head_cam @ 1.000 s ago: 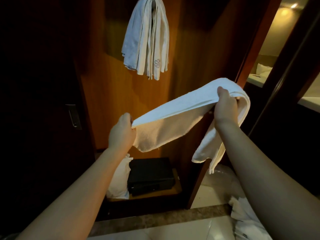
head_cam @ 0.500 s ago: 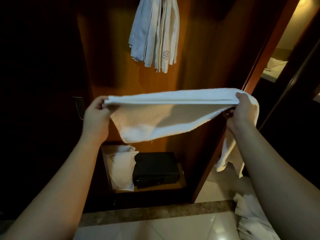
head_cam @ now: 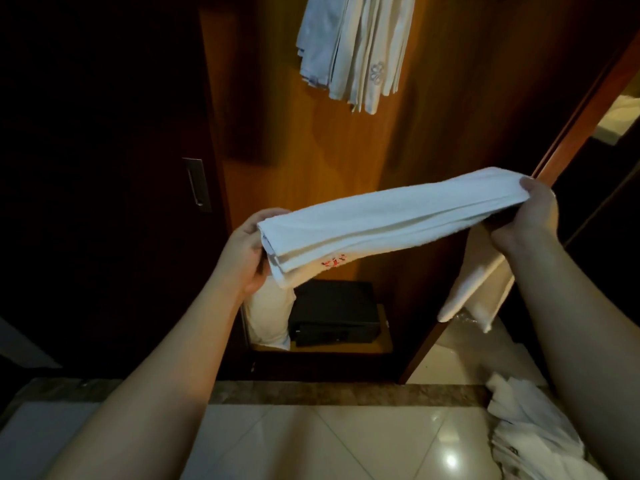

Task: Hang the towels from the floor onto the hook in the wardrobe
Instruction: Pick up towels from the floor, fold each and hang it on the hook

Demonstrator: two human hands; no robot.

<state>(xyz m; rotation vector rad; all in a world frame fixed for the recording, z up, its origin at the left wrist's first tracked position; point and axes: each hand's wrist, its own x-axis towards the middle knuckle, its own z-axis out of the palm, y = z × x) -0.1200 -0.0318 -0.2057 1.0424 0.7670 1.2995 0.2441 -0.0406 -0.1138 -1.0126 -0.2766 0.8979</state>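
I hold a white towel stretched out in front of the open wardrobe, folded lengthwise into a narrow band with a small red mark on its underside. My left hand grips its lower left end and my right hand grips the higher right end, where a loose tail hangs down. Several white towels hang bunched at the top of the wardrobe; the hook itself is out of view. More white towels lie crumpled on the tiled floor at the lower right.
A black safe sits on the wardrobe's bottom shelf beside a white bag. A dark sliding door with a metal handle stands at the left. The wooden door frame runs along the right. A stone threshold edges the tiles.
The towel went from a wide open sheet to a narrow folded band. My left hand dropped and moved inward, and the hanging towels rose in the view as my head tilted down.
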